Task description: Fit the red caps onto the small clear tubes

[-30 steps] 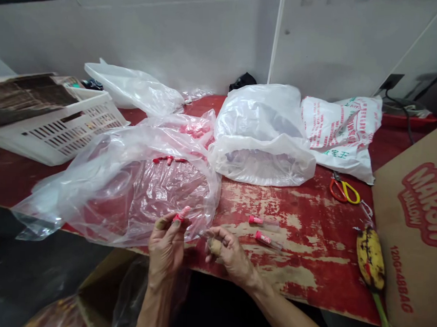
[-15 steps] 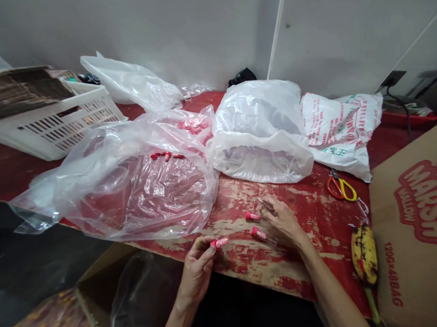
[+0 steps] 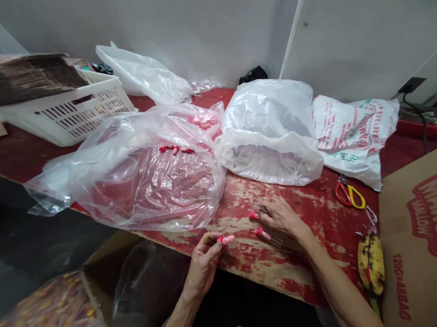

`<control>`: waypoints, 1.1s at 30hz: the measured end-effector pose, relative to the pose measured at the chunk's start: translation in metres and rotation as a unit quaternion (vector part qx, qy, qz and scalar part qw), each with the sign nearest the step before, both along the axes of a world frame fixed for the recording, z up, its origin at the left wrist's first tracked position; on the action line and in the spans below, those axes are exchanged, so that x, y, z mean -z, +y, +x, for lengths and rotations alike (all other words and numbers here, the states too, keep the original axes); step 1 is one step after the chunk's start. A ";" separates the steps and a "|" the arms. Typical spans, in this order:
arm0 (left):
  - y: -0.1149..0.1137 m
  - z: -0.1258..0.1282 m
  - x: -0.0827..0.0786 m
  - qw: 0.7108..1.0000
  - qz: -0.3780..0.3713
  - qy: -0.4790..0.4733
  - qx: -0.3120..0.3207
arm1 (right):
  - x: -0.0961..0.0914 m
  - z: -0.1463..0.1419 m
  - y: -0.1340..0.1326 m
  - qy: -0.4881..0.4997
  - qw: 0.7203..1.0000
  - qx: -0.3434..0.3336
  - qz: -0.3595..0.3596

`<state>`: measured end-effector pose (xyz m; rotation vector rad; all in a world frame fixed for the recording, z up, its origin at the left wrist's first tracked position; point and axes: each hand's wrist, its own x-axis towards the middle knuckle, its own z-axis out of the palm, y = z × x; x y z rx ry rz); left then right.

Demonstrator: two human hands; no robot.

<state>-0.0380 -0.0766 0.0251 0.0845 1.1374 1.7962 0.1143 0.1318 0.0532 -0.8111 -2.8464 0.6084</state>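
Between the thumb and fingers of my left hand (image 3: 203, 262), at the table's front edge, is a small red-capped piece (image 3: 226, 240) with a pink-and-white patterned body. My right hand (image 3: 279, 215) is closed on a clear tube (image 3: 263, 209), partly hidden by the fingers. Just beside those fingertips lies another red-capped piece (image 3: 254, 215); whether they touch it I cannot tell. A clear tube with a red cap (image 3: 269, 236) rests on the worn red table (image 3: 246, 189), just below my right hand. More red pieces (image 3: 175, 149) lie in the open plastic bag (image 3: 180, 195) at left.
Behind my hands sits a full white bag (image 3: 272, 112), with a printed sack (image 3: 355, 136) beside it. Scissors (image 3: 350, 194), a spotted banana (image 3: 371, 264) and a cardboard carton (image 3: 415, 242) line the right. A white basket (image 3: 85, 112) stands far left.
The view has shifted, so most things appear farther right. My right hand has moved closer to the loose red-capped piece, with the clear tube still held. My left hand keeps its piece.
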 end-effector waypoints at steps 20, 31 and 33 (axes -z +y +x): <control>-0.005 0.002 0.002 0.998 0.068 -0.018 0.003 | -0.003 -0.060 -0.018 0.224 0.963 0.002 -0.152; -0.007 0.007 0.000 0.996 0.082 -0.020 -0.019 | -0.043 -0.162 -0.063 0.323 0.929 -0.015 -0.177; -0.009 0.007 -0.001 0.995 0.086 -0.028 -0.030 | -0.043 -0.165 -0.070 0.303 0.939 -0.021 -0.159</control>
